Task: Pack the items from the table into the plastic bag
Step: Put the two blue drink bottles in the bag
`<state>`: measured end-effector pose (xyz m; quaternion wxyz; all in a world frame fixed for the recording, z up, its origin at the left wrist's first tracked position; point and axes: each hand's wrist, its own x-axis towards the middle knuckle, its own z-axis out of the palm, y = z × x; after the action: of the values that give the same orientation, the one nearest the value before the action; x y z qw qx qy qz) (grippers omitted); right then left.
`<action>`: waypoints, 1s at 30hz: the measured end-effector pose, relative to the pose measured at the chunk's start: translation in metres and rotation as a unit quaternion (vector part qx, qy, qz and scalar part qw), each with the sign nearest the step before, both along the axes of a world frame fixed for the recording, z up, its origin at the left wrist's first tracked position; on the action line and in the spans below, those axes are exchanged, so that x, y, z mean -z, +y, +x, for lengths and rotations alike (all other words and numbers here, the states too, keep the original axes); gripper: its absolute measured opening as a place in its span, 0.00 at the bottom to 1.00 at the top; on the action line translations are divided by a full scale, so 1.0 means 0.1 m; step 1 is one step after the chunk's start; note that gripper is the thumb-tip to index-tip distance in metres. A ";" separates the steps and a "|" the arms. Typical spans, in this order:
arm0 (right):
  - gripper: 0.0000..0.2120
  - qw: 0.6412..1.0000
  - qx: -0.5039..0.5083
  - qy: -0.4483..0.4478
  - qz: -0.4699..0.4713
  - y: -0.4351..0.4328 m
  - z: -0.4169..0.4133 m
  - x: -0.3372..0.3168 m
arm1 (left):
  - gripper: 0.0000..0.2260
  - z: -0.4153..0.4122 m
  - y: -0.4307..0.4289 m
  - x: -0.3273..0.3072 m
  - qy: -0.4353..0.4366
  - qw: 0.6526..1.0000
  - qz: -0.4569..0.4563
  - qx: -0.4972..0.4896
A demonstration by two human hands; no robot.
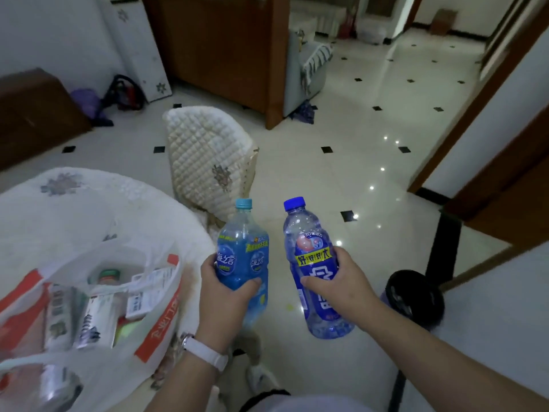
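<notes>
My left hand (221,288) grips a light-blue drink bottle (245,251) with a pale blue cap, held upright over the floor just right of the table edge. My right hand (337,283) grips a dark-blue bottle (312,263) with a royal blue cap and a yellow label band, tilted slightly left. The white plastic bag (160,295) with orange-red printing lies open on the round table (74,215) at the lower left. Inside it are several boxes, a tube pack and a green-capped container (108,276).
A chair with a quilted white cover (208,162) stands behind the table, close to the bottles. A black round bin (416,298) sits on the tiled floor at right. Brown wooden furniture and a door frame line the back and right.
</notes>
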<state>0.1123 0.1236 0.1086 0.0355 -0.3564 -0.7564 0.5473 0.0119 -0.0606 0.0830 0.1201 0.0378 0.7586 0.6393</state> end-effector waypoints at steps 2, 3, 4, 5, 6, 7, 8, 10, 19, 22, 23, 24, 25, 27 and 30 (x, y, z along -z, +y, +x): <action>0.30 0.999 -0.031 -0.008 0.023 0.03 -0.33 -0.11 | 0.31 -0.19 0.01 0.00 -0.021 0.999 0.023 -0.027; 0.30 0.998 -0.043 -0.005 0.034 0.03 -0.50 -0.17 | 0.32 -0.29 0.00 0.00 -0.026 0.998 0.031 -0.038; 0.29 0.998 -0.053 0.000 0.044 0.02 -0.66 -0.22 | 0.32 -0.37 -0.02 0.00 -0.030 0.998 0.040 -0.045; 0.28 0.997 -0.065 0.005 0.051 0.01 -0.83 -0.25 | 0.32 -0.46 -0.06 0.00 -0.035 0.997 0.049 -0.053; 0.28 0.995 -0.080 0.009 0.053 -0.02 -0.99 -0.26 | 0.32 -0.54 -0.11 -0.01 -0.037 0.996 0.057 -0.064; 0.28 0.994 -0.095 0.011 0.052 -0.07 -1.13 -0.27 | 0.32 -0.60 -0.19 0.00 -0.035 0.995 0.058 -0.079; 0.27 0.992 -0.110 0.012 0.052 -0.12 -1.27 -0.26 | 0.32 -0.64 -0.28 0.00 -0.032 0.993 0.056 -0.095; 0.26 0.988 -0.147 0.014 0.055 -0.26 -1.52 -0.24 | 0.32 -0.71 -0.48 0.01 -0.026 0.990 0.056 -0.125; 0.26 0.944 -0.330 0.008 0.017 -0.83 -2.25 0.02 | 0.31 -0.75 -1.14 0.08 -0.023 0.944 0.032 -0.327; 0.26 0.924 -0.383 -0.002 -0.001 -0.90 -2.45 0.18 | 0.32 -0.78 -1.23 0.08 -0.028 0.921 -0.005 -0.388; 0.26 0.915 -0.403 -0.005 -0.005 -0.94 -2.53 0.20 | 0.32 -0.79 -1.25 0.07 -0.024 0.910 -0.019 -0.412; 0.26 0.906 -0.423 -0.007 -0.012 -0.97 -2.62 0.22 | 0.32 -0.81 -1.27 0.05 -0.021 0.901 -0.031 -0.433; 0.26 0.896 -0.443 -0.008 -0.024 -1.00 -2.73 0.24 | 0.32 -0.84 -1.28 0.05 -0.021 0.892 -0.041 -0.450; 0.26 0.873 -0.486 -0.012 -0.040 -1.05 -2.94 0.24 | 0.33 -0.87 -1.30 0.05 -0.038 0.869 -0.058 -0.490; 0.26 0.839 -0.540 -0.014 -0.056 -1.09 -3.26 0.20 | 0.32 -0.93 -1.34 0.00 -0.056 0.826 -0.109 -0.550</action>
<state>-0.2135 0.0141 0.0889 -0.2961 0.1002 -0.7976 0.5159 -0.0812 -0.1943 0.0830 -0.2053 -0.4348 0.7106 0.5137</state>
